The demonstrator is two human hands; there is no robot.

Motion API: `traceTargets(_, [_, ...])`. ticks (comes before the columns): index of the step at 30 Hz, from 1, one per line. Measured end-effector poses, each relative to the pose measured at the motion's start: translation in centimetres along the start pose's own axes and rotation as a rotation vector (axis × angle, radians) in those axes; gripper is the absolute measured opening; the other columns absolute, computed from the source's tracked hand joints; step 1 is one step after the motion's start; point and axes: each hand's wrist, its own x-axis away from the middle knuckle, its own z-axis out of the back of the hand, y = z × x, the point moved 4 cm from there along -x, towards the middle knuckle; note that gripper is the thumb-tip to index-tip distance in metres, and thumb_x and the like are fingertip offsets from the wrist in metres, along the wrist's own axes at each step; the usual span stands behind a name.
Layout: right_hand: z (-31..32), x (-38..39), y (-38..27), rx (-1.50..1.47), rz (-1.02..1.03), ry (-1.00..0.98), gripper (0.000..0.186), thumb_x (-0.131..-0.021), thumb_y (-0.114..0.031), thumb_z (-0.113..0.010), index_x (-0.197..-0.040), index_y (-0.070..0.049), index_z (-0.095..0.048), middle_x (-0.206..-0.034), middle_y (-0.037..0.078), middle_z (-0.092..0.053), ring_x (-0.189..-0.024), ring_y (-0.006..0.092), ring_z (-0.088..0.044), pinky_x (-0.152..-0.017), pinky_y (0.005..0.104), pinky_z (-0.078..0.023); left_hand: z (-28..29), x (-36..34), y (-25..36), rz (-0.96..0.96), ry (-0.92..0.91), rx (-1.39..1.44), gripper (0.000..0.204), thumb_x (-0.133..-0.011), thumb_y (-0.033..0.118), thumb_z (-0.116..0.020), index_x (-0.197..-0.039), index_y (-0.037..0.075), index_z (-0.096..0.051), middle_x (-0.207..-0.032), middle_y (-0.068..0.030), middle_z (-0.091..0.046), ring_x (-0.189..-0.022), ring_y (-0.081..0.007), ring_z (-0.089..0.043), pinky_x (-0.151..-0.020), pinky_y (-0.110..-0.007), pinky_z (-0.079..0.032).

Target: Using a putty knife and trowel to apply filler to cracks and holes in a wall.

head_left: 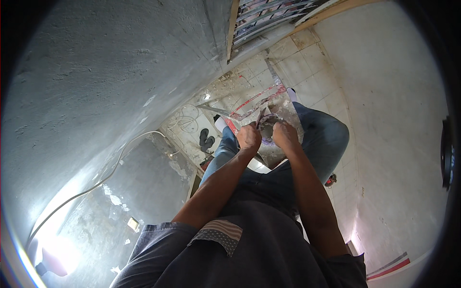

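A purple-rimmed round pail [267,141], smeared with grey material, sits between my legs on a spattered, red-edged surface [253,102]. My left hand [248,136] is closed at the pail's left side, apparently gripping a flat grey blade [261,114] that is tilted over the rim. My right hand [284,134] has its fingers bent over the pail's right rim, touching it; whether anything else is under those fingers is hidden.
A rough grey wall [120,72] rises at the left, with a hanging cable [113,170] and a bright lamp [57,254]. Black sandals [205,140] lie on the stained tile floor [307,62]. A barred opening [264,14] is above; a pale wall [394,96] stands at right.
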Motion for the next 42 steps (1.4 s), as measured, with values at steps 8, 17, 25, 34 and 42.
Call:
traceTargets(8, [-2.0,1.7,-0.1,0.063,0.044,-0.12,0.02,-0.083,-0.011,-0.051,-0.092,-0.003,-0.067,-0.101,0.019,-0.067,-0.096,0.0337,-0.065,-0.083,0.0433,-0.052,-0.6,0.0,-0.6,0.036,0.043,0.119,0.025,-0.073,0.015,-0.067,-0.095,0.003,-0.069,-0.084,-0.0237,-0.067,-0.083,-0.0399,-0.065,-0.076,-0.047,-0.052])
traceTargets(17, [-0.5,1.5,0.8,0.235,0.253,-0.234,0.02,-0.079,-0.007,-0.056,-0.094,-0.003,-0.069,-0.101,0.015,-0.067,-0.094,0.0294,-0.067,-0.08,0.0401,-0.054,0.0,0.6,-0.2,0.023,0.069,0.133,0.021,-0.077,0.012,-0.061,-0.094,0.004,-0.068,-0.085,-0.0243,-0.066,-0.084,-0.0413,-0.065,-0.076,-0.048,-0.052])
traceTargets(25, [1.1,2.0,0.8,0.375,0.407,-0.149,0.016,-0.073,-0.005,-0.065,-0.088,-0.005,-0.071,-0.097,0.011,-0.069,-0.098,0.0257,-0.066,-0.082,0.0382,-0.053,-0.6,0.3,-0.7,0.023,0.061,0.098,0.021,-0.078,0.013,-0.059,-0.094,0.004,-0.069,-0.086,-0.024,-0.067,-0.083,-0.0416,-0.065,-0.076,-0.049,-0.052])
traceTargets(34, [2.9,1.9,4.2,0.264,0.282,-0.138,0.027,-0.086,-0.013,-0.055,-0.101,-0.026,-0.073,-0.097,0.008,-0.07,-0.101,0.0242,-0.065,-0.089,0.0414,-0.046,-0.4,0.2,-0.4,-0.007,0.038,0.036,0.021,-0.078,0.016,-0.06,-0.095,0.006,-0.069,-0.087,-0.0224,-0.067,-0.086,-0.0401,-0.065,-0.075,-0.048,-0.052])
traceTargets(42, [3.1,0.8,6.7,0.069,0.211,-0.19,0.034,-0.082,-0.01,-0.058,-0.106,-0.03,-0.072,-0.107,0.01,-0.068,-0.099,0.0278,-0.065,-0.09,0.0388,-0.049,2.2,-0.4,-2.7,-0.127,0.05,0.071,0.028,-0.076,0.024,-0.068,-0.094,0.002,-0.067,-0.087,-0.023,-0.066,-0.085,-0.0409,-0.064,-0.076,-0.047,-0.05])
